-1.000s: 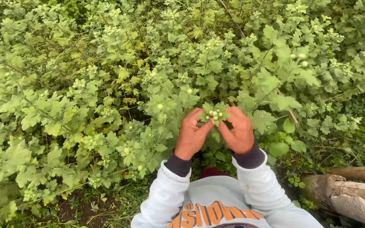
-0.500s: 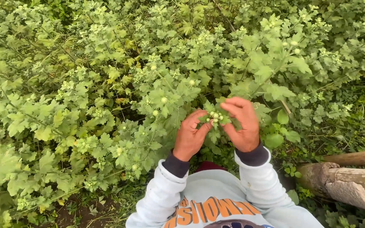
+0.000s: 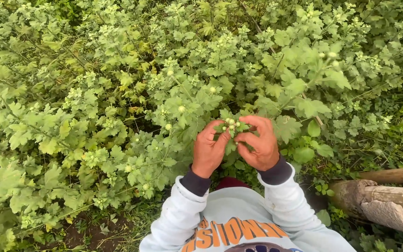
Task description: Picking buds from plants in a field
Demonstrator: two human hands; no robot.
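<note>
Green, pale-budded stems fill the scene, and a small cluster of buds [image 3: 230, 125] stands between the two hands, just far of the person's chest. The left hand [image 3: 209, 150] lies to the left of the cluster, its fingertips [image 3: 222, 132] pinched together on the sprig below the buds. The right hand [image 3: 259, 142] curls in from the right, fingers closed round the same sprig, thumb touching leaves beneath it; exactly which stem each finger grips is hard to tell. Grey sleeves [image 3: 178, 219] run near from both wrists. Leafy plants [image 3: 94, 93] spread left and far. At the near right lie cut logs [image 3: 388, 198] on the ground.
</note>
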